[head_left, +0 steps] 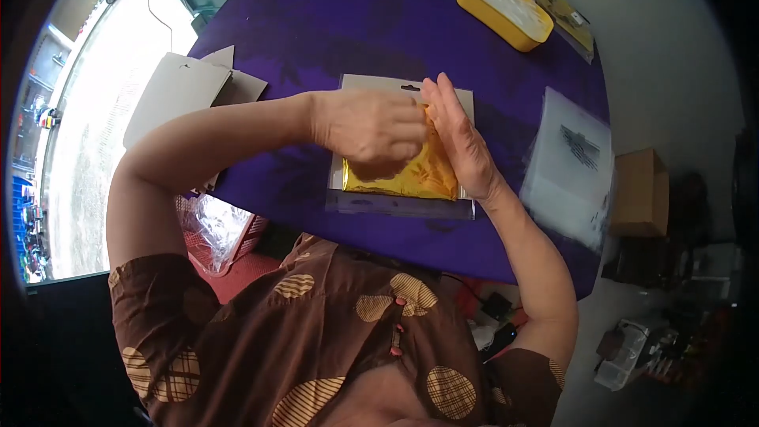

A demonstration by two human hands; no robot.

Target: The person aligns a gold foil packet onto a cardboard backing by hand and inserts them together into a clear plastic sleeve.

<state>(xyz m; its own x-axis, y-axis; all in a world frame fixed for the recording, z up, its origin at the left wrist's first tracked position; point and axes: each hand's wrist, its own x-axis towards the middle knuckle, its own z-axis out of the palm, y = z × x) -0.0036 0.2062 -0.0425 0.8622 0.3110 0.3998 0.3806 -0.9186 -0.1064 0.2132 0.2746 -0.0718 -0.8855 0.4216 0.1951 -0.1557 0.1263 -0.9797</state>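
A shiny yellow-gold packet (403,184) lies on a pale card with a hang hole (364,83), inside or on top of a clear plastic sleeve (395,207). Over the packet's upper left, my left hand (371,124) is curled into a fist; what it may hold is hidden. Along the packet's right side my right hand (465,146) stands on edge, fingers stretched out and together, seemingly touching it. Part of the packet and card is covered by both hands.
Grey-white cards (170,95) are stacked at the left of the purple-covered table (340,16). Clear plastic sleeves (569,166) lie at the right. A yellow tub with white contents (510,24) stands at the back right. Below are a red basket (245,241) and a cardboard box (636,194).
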